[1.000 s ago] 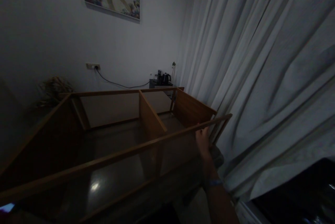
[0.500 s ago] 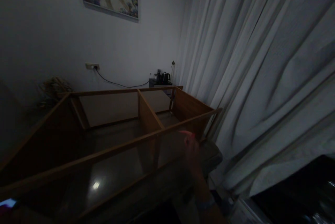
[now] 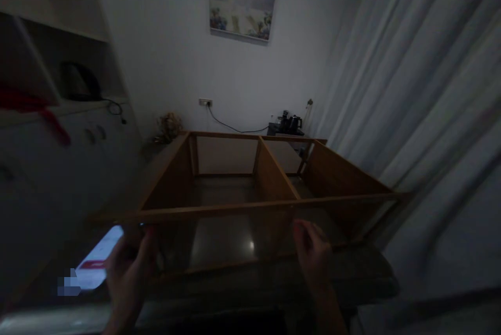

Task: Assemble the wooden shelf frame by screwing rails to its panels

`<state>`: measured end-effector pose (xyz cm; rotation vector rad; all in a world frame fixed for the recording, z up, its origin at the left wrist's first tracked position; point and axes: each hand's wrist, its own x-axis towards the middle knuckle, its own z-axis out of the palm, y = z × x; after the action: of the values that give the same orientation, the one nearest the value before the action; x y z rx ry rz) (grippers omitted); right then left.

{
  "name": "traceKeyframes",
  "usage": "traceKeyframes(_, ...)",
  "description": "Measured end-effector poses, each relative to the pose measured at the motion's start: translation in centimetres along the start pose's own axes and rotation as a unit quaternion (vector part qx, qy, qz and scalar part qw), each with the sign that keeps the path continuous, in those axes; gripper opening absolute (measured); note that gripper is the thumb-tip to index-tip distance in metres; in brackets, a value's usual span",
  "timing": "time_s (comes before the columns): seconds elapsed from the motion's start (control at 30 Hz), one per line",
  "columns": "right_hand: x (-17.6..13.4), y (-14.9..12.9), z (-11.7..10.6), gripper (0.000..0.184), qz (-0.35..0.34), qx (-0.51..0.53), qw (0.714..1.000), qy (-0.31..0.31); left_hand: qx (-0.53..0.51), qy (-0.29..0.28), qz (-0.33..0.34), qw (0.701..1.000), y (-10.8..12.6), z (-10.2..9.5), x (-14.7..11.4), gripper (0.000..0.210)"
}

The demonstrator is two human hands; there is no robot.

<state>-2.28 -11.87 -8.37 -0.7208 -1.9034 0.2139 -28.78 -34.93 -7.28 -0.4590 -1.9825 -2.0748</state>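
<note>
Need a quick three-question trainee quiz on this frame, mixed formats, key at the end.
1. Which hand is nearer the lit screen? A) left B) right
2. True or false: the right hand appears below the front rail of the wooden frame.
3. Fill in: a dark cord runs along the wall from the ____.

Key: 1. A, the left hand. 2. True. 3. Socket.

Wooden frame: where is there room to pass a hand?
Open gaps show between the left panel and middle divider, and between that divider and the right panel. Front left is crowded: left hand and lit screen.
</note>
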Motion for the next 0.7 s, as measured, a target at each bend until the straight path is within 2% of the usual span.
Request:
traceKeyframes(0.07,-0.4,0.0,0.7,0.035,0.011,0.007,1.0,0.018,-0.019,0.006,-0.037,0.999,-0.1,0.2,0.0,0.041)
traceKeyframes(0.13,-1.0,0.0,1.5,0.039,0.029,0.012,0.999,0.033,-0.029,0.004,-0.043,0.999,0.0,0.5,-0.2,0.039)
traceKeyframes(0.33,-2.2,-2.1,3.6,0.064,0.15,0.073,0.982,0.084,-0.026,-0.021,0.006,0.999,-1.1,0.9,-0.7,0.027)
traceKeyframes(0.47,-1.7,-3.7,3.8,0.083,0.217,0.116,0.965,0.091,-0.032,-0.018,0.023,0.999,-1.9,0.9,-1.1,0.025)
traceKeyframes(0.53,-1.3,-3.5,3.6,0.077,0.204,0.068,0.974,0.076,-0.029,-0.02,0.034,0.999,-1.9,1.0,-1.4,0.024)
traceKeyframes(0.63,-0.9,-2.4,3.2,0.055,0.12,-0.058,0.989,0.063,-0.024,-0.027,0.051,0.998,-1.5,1.1,-1.7,0.022)
traceKeyframes(0.7,-0.7,-1.6,3.1,0.052,0.061,-0.099,0.99,0.077,-0.023,-0.032,0.061,0.997,-1.5,1.3,-1.9,0.024)
